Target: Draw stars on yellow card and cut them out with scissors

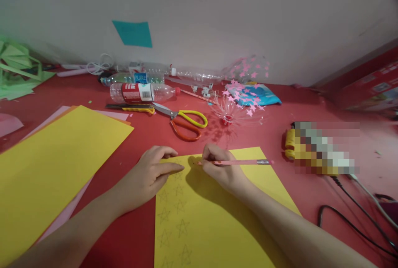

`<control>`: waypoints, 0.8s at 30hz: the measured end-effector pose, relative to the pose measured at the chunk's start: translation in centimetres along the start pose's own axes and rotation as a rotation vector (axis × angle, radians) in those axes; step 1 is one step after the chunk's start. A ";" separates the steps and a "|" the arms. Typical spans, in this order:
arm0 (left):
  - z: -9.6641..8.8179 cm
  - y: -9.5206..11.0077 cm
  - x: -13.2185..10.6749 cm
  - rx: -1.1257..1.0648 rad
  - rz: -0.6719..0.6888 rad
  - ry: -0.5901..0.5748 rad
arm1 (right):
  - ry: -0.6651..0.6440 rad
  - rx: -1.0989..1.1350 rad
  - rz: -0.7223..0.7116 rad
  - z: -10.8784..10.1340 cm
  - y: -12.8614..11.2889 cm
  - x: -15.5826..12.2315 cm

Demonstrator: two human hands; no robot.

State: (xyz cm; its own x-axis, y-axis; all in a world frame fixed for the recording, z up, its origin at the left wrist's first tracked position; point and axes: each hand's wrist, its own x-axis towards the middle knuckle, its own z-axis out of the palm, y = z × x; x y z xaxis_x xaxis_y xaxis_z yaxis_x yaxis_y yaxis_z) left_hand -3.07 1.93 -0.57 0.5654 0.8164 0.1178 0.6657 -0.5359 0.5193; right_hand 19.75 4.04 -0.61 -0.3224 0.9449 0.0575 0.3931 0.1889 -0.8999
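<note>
A yellow sheet of paper point(224, 226) lies on the red table, with two columns of pencil-drawn stars point(182, 228) down its left side. My right hand point(225, 170) is closed around a pink pencil point(239, 162), its tip at the paper near the top edge. My left hand point(152, 172) rests at the sheet's upper left edge, fingers stretched out over the paper and partly covering the upper stars. Just beyond the sheet lie scissors point(186, 129) with one yellow and one red-orange handle.
A yellow-handled cutter point(137, 108) lies beside the scissors, before a plastic bottle point(143, 92). Pink stars point(245, 94) top a cut-bottle piece. Stacked coloured paper point(62, 168) is at left; a yellow power strip point(290, 143) with cables point(348, 226) is at right, partly pixelated.
</note>
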 end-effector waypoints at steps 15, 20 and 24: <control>0.0 0.0 0.1 -0.002 0.009 0.010 | -0.020 0.003 -0.017 -0.2 0.0 0.0; -0.1 0.1 0.2 0.005 0.009 0.015 | -0.006 -0.008 0.001 0.1 0.0 -0.2; -0.1 0.1 0.2 0.009 0.013 0.011 | -0.018 0.003 0.020 0.4 -0.1 -0.4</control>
State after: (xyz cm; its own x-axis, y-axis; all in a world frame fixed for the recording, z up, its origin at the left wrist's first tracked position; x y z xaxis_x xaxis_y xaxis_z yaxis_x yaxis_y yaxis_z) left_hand -2.93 2.04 -0.40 0.5687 0.8115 0.1345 0.6626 -0.5489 0.5096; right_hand 19.50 3.54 -0.74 -0.3301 0.9434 0.0321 0.3971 0.1696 -0.9020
